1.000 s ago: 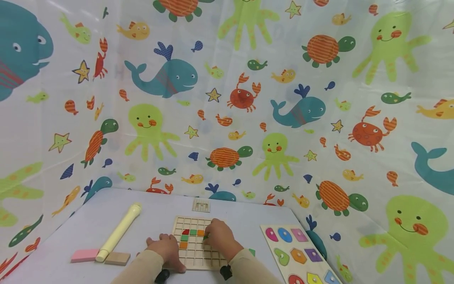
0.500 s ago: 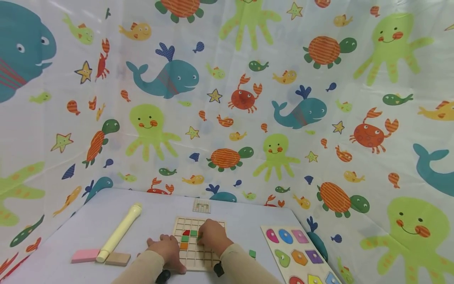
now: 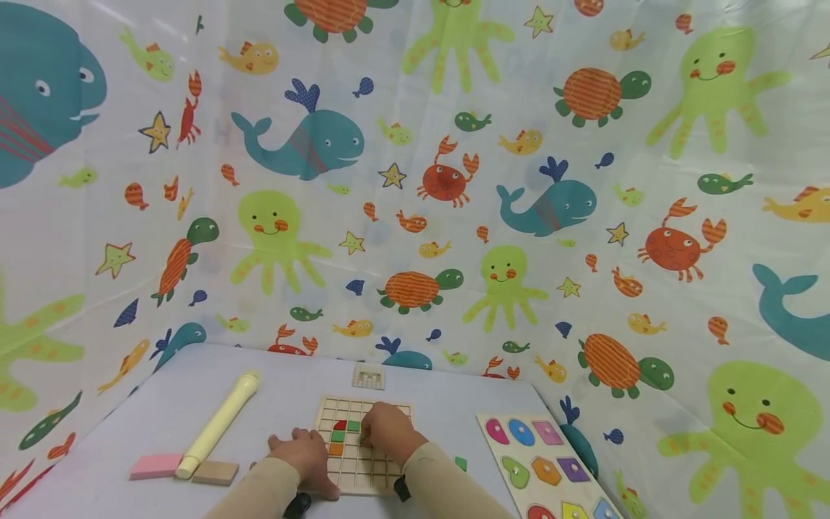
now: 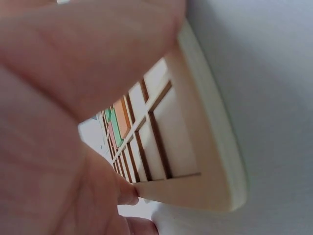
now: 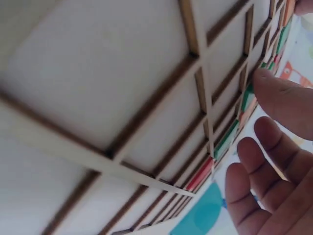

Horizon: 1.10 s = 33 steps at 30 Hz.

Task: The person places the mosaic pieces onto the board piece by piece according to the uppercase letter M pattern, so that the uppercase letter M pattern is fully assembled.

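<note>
A pale table (image 3: 162, 411) was enclosed by a glossy curtain printed with whales, crabs and octopuses. Over the preceding second the right hand (image 3: 387, 431) had been drawn from the right part of the wooden grid board (image 3: 363, 445) towards its centre, and a green tile (image 3: 461, 463) lying on the table right of the board, half hidden earlier, was left uncovered. From this it was judged that tile-setting was being carried on at the middle cells. In the right wrist view a green tile was seen under a fingertip (image 5: 281, 98), though whether it was pinched or merely pressed could not be told. The left hand (image 3: 303, 454) was laid flat, fingers relaxed, on the board's left edge. The board was of light, thin-slatted wood with square cells, holding flat red, green and orange tiles (image 3: 338, 435). A smooth cream cylinder (image 3: 217, 424), a pink block (image 3: 154, 466), a wooden block (image 3: 215, 472) and a peg shape puzzle (image 3: 545, 465) lay about.
</note>
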Tool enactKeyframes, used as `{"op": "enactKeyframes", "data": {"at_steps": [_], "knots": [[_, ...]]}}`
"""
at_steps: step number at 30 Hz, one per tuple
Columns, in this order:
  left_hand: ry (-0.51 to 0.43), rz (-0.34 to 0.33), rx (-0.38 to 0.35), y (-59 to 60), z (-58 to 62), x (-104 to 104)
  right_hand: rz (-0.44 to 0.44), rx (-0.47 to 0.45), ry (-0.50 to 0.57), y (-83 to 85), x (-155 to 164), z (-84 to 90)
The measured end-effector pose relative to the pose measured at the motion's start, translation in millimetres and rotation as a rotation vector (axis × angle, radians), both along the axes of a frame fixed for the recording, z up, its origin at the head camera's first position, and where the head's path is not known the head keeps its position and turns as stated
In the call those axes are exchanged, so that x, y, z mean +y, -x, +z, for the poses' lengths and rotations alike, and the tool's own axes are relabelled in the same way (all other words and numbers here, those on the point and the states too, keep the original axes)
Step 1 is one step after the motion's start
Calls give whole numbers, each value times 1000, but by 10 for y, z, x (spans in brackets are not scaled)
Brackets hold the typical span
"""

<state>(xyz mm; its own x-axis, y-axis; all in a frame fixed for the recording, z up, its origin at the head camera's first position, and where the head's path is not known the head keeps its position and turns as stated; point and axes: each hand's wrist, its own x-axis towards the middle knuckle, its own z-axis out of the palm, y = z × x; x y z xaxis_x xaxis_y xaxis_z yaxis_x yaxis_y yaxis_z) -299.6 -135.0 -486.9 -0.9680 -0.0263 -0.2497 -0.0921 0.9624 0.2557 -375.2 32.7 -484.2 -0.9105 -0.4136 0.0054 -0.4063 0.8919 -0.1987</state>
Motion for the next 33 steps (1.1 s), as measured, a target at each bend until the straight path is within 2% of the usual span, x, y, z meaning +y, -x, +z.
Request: {"op": "enactKeyframes", "data": {"at_steps": [8, 11, 18, 21, 27, 33], "knots": [[7, -14, 21, 15, -63, -26, 27, 56, -22, -67, 47, -2], [6, -20, 21, 5, -60, -23, 12, 77, -12, -76, 105, -14], [9, -26, 18, -46, -18, 11, -63, 137, 79, -118, 516, -64], [9, -19, 22, -59, -1, 17, -154, 113, 100, -100, 721, -83], [-14, 16, 18, -79, 39, 32, -401, 50, 155, -78, 1083, -40], [-16, 13, 19, -101, 68, 13, -556, 29, 77, -75, 1368, -22]]}}
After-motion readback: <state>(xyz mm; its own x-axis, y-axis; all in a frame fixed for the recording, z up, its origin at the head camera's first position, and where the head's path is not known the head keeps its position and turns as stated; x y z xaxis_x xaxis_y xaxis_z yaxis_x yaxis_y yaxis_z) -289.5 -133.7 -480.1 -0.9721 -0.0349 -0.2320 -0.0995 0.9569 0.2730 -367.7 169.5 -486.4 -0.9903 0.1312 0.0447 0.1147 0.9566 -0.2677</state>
